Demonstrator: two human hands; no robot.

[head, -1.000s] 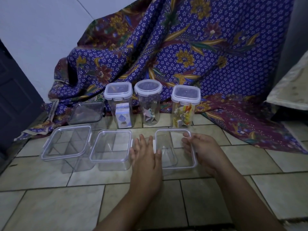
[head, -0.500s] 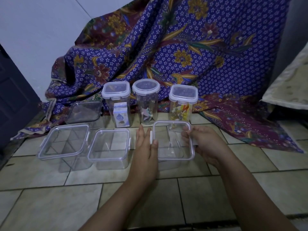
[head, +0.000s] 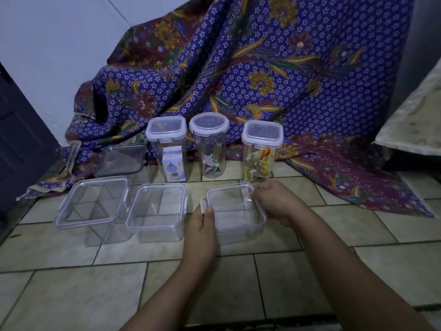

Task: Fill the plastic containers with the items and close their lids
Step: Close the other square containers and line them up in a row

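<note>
Three low clear square containers with lids stand in a front row on the tiled floor: a left one [head: 93,204], a middle one [head: 156,207] and a right one [head: 235,209]. My left hand [head: 201,225] pinches the raised left lid clip of the right container between thumb and fingers. My right hand [head: 274,201] grips that container's right edge at its clip. Behind stand three tall lidded containers: one with a white carton [head: 168,149], a round one with folded paper [head: 211,144], and one with yellow and orange packets [head: 260,151].
A dark flat lid [head: 120,161] leans on the purple patterned cloth [head: 238,75] draped at the back. A dark door [head: 19,144] is at the left, and a pale cushion edge [head: 412,123] at the right.
My left hand went from lying flat beside the right container to pinching its left clip, now lifted. My right hand stayed on the right edge. The camera view shifted slightly.
</note>
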